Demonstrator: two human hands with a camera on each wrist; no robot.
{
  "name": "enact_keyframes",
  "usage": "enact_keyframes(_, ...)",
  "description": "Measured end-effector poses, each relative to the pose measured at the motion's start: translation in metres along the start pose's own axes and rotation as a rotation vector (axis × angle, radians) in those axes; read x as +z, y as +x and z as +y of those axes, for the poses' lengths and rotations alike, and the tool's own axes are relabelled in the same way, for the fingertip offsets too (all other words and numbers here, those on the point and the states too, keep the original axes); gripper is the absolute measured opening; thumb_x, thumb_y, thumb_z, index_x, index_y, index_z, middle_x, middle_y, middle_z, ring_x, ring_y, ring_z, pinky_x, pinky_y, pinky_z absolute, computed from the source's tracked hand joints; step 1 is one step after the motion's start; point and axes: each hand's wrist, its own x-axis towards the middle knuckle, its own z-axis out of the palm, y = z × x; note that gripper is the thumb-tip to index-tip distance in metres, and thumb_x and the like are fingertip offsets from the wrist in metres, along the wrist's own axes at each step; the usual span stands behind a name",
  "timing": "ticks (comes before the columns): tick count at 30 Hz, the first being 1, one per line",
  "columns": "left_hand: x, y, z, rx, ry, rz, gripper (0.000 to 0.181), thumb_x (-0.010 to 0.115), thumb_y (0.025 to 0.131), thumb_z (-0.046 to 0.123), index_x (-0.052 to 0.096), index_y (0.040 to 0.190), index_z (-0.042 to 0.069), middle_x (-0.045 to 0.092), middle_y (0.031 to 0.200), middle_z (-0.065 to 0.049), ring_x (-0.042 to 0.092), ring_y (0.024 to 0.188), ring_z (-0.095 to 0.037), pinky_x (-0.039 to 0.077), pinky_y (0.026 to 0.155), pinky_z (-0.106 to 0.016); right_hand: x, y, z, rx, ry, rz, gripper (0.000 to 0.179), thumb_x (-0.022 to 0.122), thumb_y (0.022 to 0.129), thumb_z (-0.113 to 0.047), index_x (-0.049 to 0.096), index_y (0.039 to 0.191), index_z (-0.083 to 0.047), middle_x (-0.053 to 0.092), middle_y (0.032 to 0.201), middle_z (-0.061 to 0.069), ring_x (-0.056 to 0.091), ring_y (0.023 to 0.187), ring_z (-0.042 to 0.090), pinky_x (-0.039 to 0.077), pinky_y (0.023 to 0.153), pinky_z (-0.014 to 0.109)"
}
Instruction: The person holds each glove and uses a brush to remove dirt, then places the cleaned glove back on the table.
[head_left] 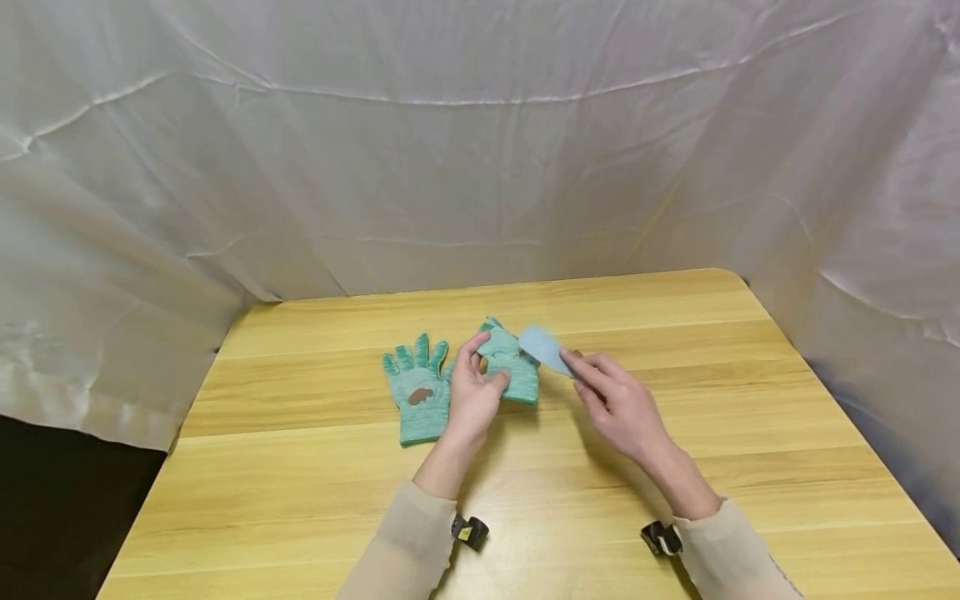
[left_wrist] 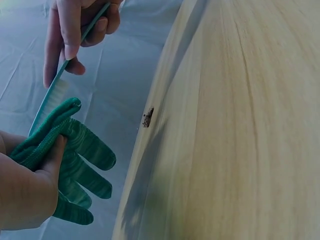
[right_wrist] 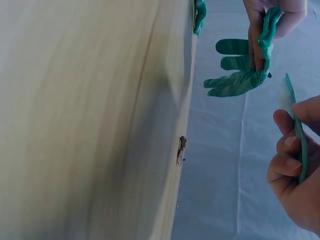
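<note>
My left hand grips a green knit glove above the table, thumb on the near side and fingers round the other. In the left wrist view the glove's fingers hang out past the hand. My right hand pinches a light blue brush by its handle. White bristles show on the brush's underside in the left wrist view. The brush head is close to the held glove; whether it touches, I cannot tell. A matching green glove lies flat to the left, with a brown patch on it.
The wooden table has a pale curtain behind it and at its sides. A small dark brown lump shows near the table's far edge in both wrist views. Black wrist cameras sit at both cuffs.
</note>
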Motion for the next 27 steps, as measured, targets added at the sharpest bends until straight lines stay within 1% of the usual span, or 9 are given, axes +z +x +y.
enact_keyframes(2,0.0006,-0.0005,-0.0001,0.012,0.003,-0.005,0.065,0.054,0.097,-0.012,0.036,0.155,0.011,0.007,0.174,-0.010,-0.001,0.160,-0.032,0.042,0.113,-0.039,0.0007,-0.0003,-0.0007,-0.013,0.001,-0.020,0.048,0.070,0.094,0.004,0.066,0.141,-0.008,0.071,0.118,0.010,0.053,0.072,0.009,0.047,0.058,0.026)
enact_keyframes(4,0.0012,-0.0010,0.0002,0.024,0.007,-0.007,0.065,0.054,0.097,-0.012,0.036,0.155,0.011,0.007,0.174,-0.010,-0.001,0.159,-0.032,0.033,0.121,-0.047,0.0014,-0.0008,-0.0013,-0.018,-0.006,-0.035,0.048,0.070,0.094,0.003,0.066,0.141,-0.008,0.071,0.119,0.010,0.054,0.074,0.011,0.048,0.059,0.027)
enact_keyframes(6,0.0018,-0.0014,0.0008,0.031,0.015,-0.004,0.065,0.054,0.097,-0.011,0.037,0.155,0.012,0.007,0.174,-0.010,0.000,0.159,-0.032,0.028,0.123,-0.049,0.0016,-0.0012,-0.0015,-0.015,-0.008,-0.043,0.048,0.069,0.094,0.003,0.066,0.141,-0.008,0.070,0.119,0.010,0.053,0.073,0.011,0.047,0.058,0.026)
enact_keyframes(8,0.0021,-0.0019,0.0012,0.035,0.018,0.003,0.064,0.054,0.098,-0.011,0.037,0.155,0.012,0.008,0.174,-0.010,0.001,0.159,-0.033,0.025,0.124,-0.050,0.0016,-0.0015,-0.0016,-0.011,-0.021,-0.042,0.047,0.069,0.095,0.003,0.066,0.140,-0.008,0.071,0.118,0.010,0.051,0.070,0.010,0.045,0.056,0.025)
enact_keyframes(13,0.0021,-0.0029,0.0024,0.021,0.021,0.007,0.062,0.055,0.099,-0.008,0.036,0.156,0.009,0.009,0.173,-0.014,0.002,0.159,-0.034,0.023,0.124,-0.051,0.0003,-0.0005,-0.0021,-0.003,-0.065,-0.023,0.046,0.067,0.094,0.002,0.067,0.139,-0.009,0.071,0.117,0.010,0.045,0.062,0.007,0.039,0.049,0.022)
enact_keyframes(18,0.0024,-0.0023,0.0023,0.003,0.034,0.004,0.062,0.056,0.099,-0.007,0.035,0.156,0.007,0.010,0.172,-0.019,0.004,0.159,-0.035,0.026,0.123,-0.050,-0.0003,-0.0007,-0.0017,0.017,-0.090,-0.011,0.046,0.067,0.094,0.001,0.068,0.138,-0.009,0.071,0.116,0.010,0.044,0.060,0.007,0.038,0.047,0.022)
enact_keyframes(19,0.0023,-0.0022,0.0024,0.000,0.037,0.005,0.062,0.056,0.099,-0.007,0.035,0.156,0.007,0.010,0.172,-0.019,0.005,0.159,-0.035,0.028,0.122,-0.049,-0.0001,-0.0008,-0.0015,0.022,-0.095,-0.011,0.045,0.068,0.094,0.001,0.068,0.138,-0.010,0.071,0.115,0.010,0.044,0.060,0.007,0.038,0.047,0.022)
enact_keyframes(23,0.0021,-0.0022,0.0026,-0.007,0.045,0.001,0.063,0.055,0.099,-0.008,0.035,0.156,0.008,0.012,0.172,-0.020,0.006,0.158,-0.034,0.039,0.110,-0.044,0.0005,-0.0010,-0.0012,0.039,-0.104,-0.010,0.044,0.067,0.095,0.000,0.068,0.138,-0.010,0.071,0.114,0.009,0.045,0.059,0.007,0.038,0.047,0.022)
enact_keyframes(27,0.0014,-0.0025,0.0024,-0.006,0.048,-0.011,0.063,0.055,0.099,-0.008,0.035,0.157,0.008,0.013,0.172,-0.019,0.006,0.159,-0.033,0.042,0.097,-0.034,0.0002,-0.0015,-0.0010,0.055,-0.093,-0.001,0.044,0.067,0.095,0.000,0.068,0.138,-0.010,0.071,0.113,0.008,0.044,0.059,0.006,0.038,0.047,0.023)
